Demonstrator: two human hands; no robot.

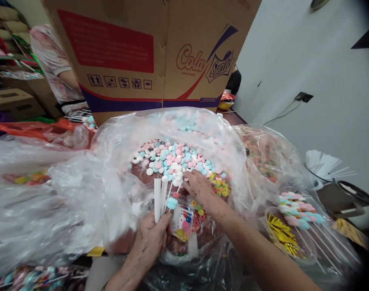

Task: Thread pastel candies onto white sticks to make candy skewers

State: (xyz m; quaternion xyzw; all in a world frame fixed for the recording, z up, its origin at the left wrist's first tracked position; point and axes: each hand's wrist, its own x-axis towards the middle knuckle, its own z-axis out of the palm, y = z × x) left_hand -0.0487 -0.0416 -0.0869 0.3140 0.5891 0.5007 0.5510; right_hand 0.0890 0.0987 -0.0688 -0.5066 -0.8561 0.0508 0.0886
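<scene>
My left hand [152, 232] is closed around a bundle of thin white sticks [157, 198] that point up and away. Near the sticks' tops sit small round candies, among them a light blue one [172, 203] and a white one. Just right of the tips, my right hand [199, 188] has its fingers curled together at the edge of a heap of pink, white and blue marshmallow-like candies [163, 157]. Whatever its fingertips hold is hidden. Beside my left hand is a small clear packet [183, 222] with coloured dots. Yellow and red ring-shaped candies [221, 186] lie near my right wrist.
Clear plastic bags [75, 194] surround the heap. A large cardboard box [160, 48] stands behind it. At right are finished candy sticks [301, 212], gold twist ties [283, 234] and a container of white sticks [321, 165]. Another person's arm [69, 79] shows behind the box.
</scene>
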